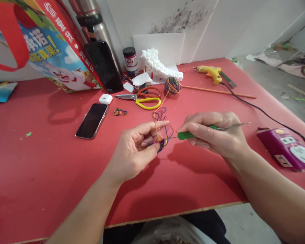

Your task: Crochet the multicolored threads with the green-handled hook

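Note:
Between the thumb and fingers of my left hand is a small multicoloured crochet piece. Yarn runs up over the raised index finger of that hand. My right hand grips a crochet hook by its green handle; the thin metal tip meets the crochet piece, and the other metal end points right. Loose loops of yarn lie just beyond the left fingertips, and a strand leads back to the multicoloured yarn ball. The stitch at the hook's tip is too small to make out.
Scissors, a small crocheted scrap, a phone and a white earbud case lie beyond my left hand. A yellow glue gun trails its cord toward a purple power socket at right. A gift bag stands at back left.

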Demonstrator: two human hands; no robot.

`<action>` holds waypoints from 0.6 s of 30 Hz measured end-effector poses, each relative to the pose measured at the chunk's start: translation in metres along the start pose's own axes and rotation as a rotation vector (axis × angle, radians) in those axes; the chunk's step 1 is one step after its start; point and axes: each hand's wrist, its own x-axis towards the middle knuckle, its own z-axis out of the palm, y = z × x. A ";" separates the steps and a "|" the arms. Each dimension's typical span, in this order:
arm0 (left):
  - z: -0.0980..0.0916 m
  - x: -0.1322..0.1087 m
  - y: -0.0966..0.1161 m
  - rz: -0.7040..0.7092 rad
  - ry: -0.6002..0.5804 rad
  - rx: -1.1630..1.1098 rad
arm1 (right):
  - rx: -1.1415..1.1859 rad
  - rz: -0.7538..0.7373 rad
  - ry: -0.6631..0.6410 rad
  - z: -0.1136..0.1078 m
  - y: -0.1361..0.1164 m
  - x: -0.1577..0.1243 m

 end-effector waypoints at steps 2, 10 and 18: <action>0.001 0.000 -0.001 0.009 0.013 0.051 | -0.046 -0.039 -0.004 0.000 0.002 -0.001; 0.005 0.004 -0.004 0.010 0.091 0.093 | -0.336 -0.277 -0.072 0.009 -0.008 -0.004; -0.002 0.013 -0.005 -0.180 0.140 -0.548 | -0.693 -0.729 -0.099 0.017 0.011 -0.006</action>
